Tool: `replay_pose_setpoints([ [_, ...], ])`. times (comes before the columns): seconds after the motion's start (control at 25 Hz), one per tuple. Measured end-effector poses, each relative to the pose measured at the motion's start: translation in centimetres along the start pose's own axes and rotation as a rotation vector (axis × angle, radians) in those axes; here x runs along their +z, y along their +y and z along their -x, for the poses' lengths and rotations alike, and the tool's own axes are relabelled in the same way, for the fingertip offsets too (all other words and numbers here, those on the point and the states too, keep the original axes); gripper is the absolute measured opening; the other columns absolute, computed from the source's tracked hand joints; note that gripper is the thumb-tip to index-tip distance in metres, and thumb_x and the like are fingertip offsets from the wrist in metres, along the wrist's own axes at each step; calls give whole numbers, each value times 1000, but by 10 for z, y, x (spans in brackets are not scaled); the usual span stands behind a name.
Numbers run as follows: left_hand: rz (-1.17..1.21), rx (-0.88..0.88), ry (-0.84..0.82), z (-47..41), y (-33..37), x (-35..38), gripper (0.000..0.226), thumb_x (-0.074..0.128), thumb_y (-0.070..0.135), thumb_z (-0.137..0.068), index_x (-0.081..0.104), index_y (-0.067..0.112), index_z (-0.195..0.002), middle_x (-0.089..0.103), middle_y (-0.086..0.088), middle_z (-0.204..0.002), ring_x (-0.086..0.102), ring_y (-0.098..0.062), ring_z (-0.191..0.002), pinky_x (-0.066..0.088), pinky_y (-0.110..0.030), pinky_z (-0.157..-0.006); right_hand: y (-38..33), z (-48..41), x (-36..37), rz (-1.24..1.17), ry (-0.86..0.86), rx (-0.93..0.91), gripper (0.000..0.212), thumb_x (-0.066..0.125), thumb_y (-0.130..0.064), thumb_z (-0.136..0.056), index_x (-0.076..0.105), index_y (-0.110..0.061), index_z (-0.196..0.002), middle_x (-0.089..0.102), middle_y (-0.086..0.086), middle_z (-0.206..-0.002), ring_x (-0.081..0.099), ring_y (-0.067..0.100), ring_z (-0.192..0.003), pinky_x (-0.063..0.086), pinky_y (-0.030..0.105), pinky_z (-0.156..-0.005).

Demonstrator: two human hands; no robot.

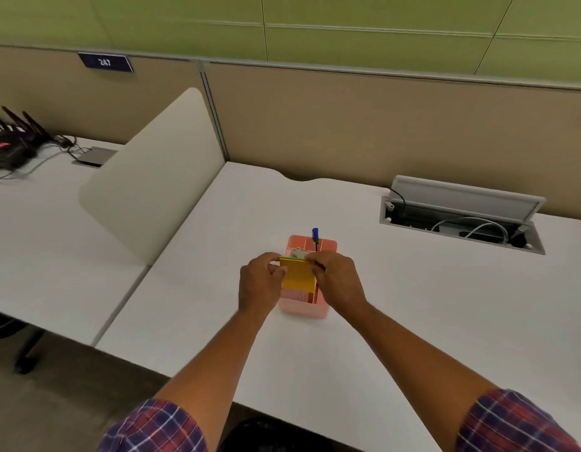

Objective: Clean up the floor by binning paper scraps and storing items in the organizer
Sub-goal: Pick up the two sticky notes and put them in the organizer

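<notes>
A pink organizer box [304,306] stands upright on the white desk [396,305], with a blue-capped pen [315,234] sticking up from a rear compartment. Over its front half I hold a yellow pad of sticky notes [297,275], tilted, its lower edge down at the organizer's opening. My left hand [260,282] pinches the pad's left edge and my right hand [336,280] grips its right edge. A small pale item shows inside the organizer just behind the pad; I cannot tell what it is.
An open cable hatch [462,220] with white and black wires sits in the desk at the right. A cream divider panel [155,184] separates the neighbouring desk, which carries a black router [12,141] and cables. Beige partitions run along the back. Carpet lies below left.
</notes>
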State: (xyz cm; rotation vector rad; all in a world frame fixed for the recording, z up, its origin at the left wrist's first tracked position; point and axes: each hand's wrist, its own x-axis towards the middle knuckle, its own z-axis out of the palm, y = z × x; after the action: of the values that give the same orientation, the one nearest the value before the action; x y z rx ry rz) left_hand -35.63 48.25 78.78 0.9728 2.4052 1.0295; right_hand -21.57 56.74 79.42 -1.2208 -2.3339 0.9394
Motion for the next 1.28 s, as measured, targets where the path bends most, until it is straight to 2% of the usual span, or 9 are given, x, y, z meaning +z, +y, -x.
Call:
replay_pose_setpoints([
  [0.08,-54,-1,-41,-16,-8,10,23,70,23,-97,73,11,-116,78,-8,-104,73,-22,-88,48,-15,-67,11,-13,9,11,-58,35,30,52,-21,-105,69,-14,-130,70,8,-131,67,26,-116,47,25,-100],
  [0.2,-134,7,-125,-27,-20,19,17,68,23,-97,75,10,-107,78,-8,-97,65,-18,-79,41,-12,-62,27,-23,23,39,-166,116,34,51,-28,-105,66,-17,-133,62,10,-143,64,27,-122,50,31,-107],
  [0.48,-242,-13,-242,-30,-50,27,16,66,23,-97,79,15,-105,80,-5,-97,70,-20,-85,58,-30,-78,41,-14,51,164,-276,159,37,47,-39,-106,59,-26,-138,63,2,-141,63,24,-121,52,34,-104],
  [0.6,-302,0,-271,-30,-56,30,20,64,26,-100,79,17,-110,80,-4,-103,72,-19,-90,59,-29,-82,43,-11,61,230,-234,141,34,49,-44,-104,59,-31,-133,66,-1,-137,67,23,-112,57,35,-97],
  [0.72,-306,-39,-293,-31,-58,37,26,64,30,-100,77,15,-116,79,-6,-109,74,-21,-95,57,-26,-87,48,-11,66,340,-289,91,37,49,-50,-102,62,-31,-131,67,-3,-134,67,23,-113,54,38,-104],
  [0.84,-342,-71,-305,-31,-59,42,30,65,33,-99,76,14,-118,79,-8,-113,74,-24,-97,57,-27,-91,55,-12,70,447,-325,34,44,60,-49,-96,61,-29,-135,67,0,-134,67,25,-115,51,42,-107],
  [1.0,-388,-69,-298,-27,-59,43,36,64,29,-99,69,13,-132,72,-8,-130,70,-25,-116,52,-29,-103,64,-8,74,499,-252,-49,46,66,-42,-95,59,-25,-136,63,4,-133,63,25,-115,54,40,-102],
  [1.12,-449,-11,-293,-15,-61,35,41,60,36,-101,62,20,-139,63,-3,-144,60,-21,-131,49,-33,-109,67,4,67,448,-153,-34,41,64,-37,-97,60,-21,-135,62,5,-134,61,24,-116,53,39,-98],
  [1.28,-568,98,-284,14,-58,22,50,55,45,-101,52,24,-146,56,-1,-149,54,-20,-137,46,-34,-111,73,38,60,439,-72,1,48,57,-41,-101,50,-21,-144,54,4,-149,55,26,-130,45,44,-109],
])
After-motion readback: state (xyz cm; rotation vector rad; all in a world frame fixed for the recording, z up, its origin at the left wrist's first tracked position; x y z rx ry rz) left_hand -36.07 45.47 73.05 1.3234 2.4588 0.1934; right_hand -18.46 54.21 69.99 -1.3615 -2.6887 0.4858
